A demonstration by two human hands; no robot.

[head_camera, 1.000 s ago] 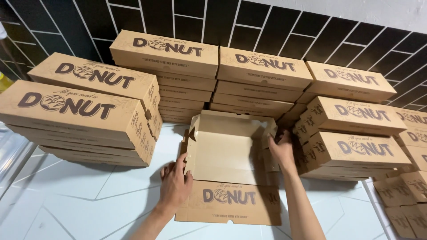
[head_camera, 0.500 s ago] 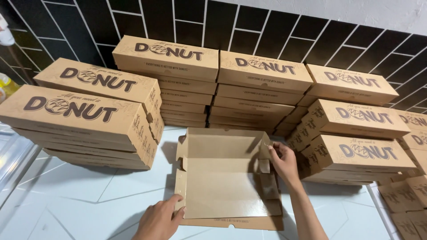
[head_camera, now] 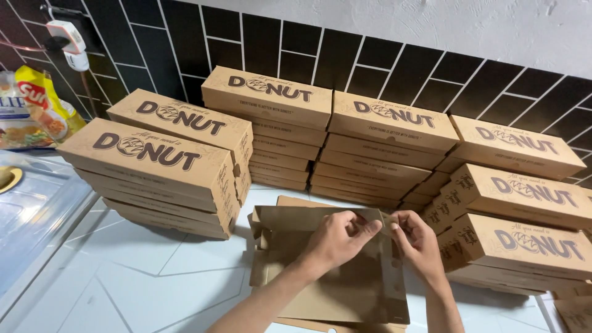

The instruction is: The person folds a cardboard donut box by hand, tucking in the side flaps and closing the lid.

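Note:
An unfolded brown cardboard box (head_camera: 320, 290) lies open on the white tiled counter (head_camera: 154, 271), its plain inside facing up. My left hand (head_camera: 336, 237) and my right hand (head_camera: 416, 240) meet at the box's far right corner. Both pinch the upright back wall and its corner flap there. The fingers hide the flap's tip. Stacks of shut printed cardboard boxes surround the open one: a left stack (head_camera: 154, 166), a middle back stack (head_camera: 327, 142) and a right stack (head_camera: 518, 222).
A metal sink drainboard (head_camera: 37, 209) lies at the left edge. Colourful snack packets (head_camera: 34, 111) lean against the black tiled wall (head_camera: 382, 55). A white plug device (head_camera: 68, 37) hangs on the wall at upper left.
The box has gone from half raised to lying flat and open. My left hand left the near left edge and joined my right hand at the far right corner.

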